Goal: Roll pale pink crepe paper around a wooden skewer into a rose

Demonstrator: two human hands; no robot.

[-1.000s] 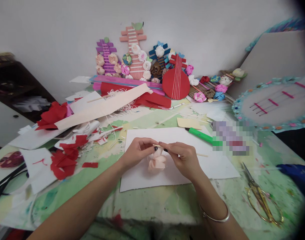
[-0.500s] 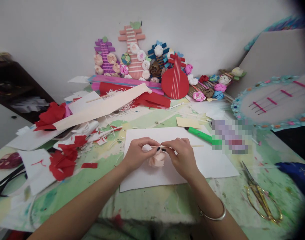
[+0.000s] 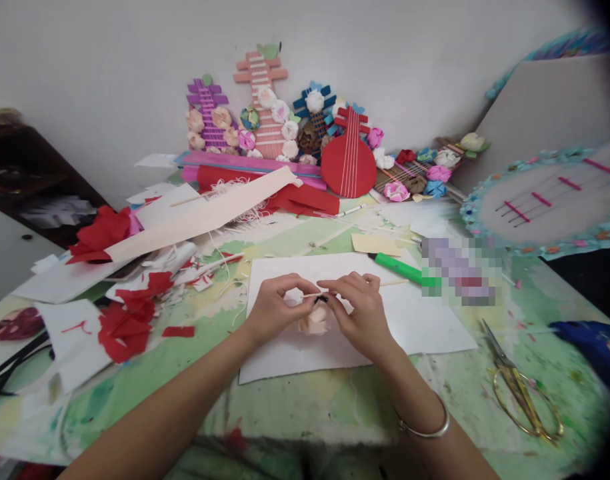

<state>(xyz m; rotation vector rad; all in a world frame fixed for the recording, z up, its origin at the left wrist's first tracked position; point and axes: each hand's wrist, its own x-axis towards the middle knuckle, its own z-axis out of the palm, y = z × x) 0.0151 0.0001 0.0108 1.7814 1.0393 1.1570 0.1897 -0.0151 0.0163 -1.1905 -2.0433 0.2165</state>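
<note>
My left hand (image 3: 275,308) and my right hand (image 3: 362,312) meet over a white sheet of paper (image 3: 425,320) in the middle of the table. Both are closed in a pinch on a pale pink paper flower (image 3: 315,321) that hangs between them. A thin wooden stick (image 3: 392,283) runs through the fingertips and juts out to the right of my right hand. The top of the flower is hidden by my fingers. A silver bangle (image 3: 425,427) sits on my right wrist.
A green marker (image 3: 402,270) lies just beyond the sheet. Gold-handled scissors (image 3: 515,387) rest at the right, a blue tool (image 3: 592,337) beyond them. Red paper scraps (image 3: 127,323) and a cream strip (image 3: 205,215) lie at left. Paper instruments with flowers (image 3: 349,160) lean against the wall.
Both hands drew closer together and rose slightly over the sheet. The flower is more covered by the fingers, and less of the stick shows to the right.
</note>
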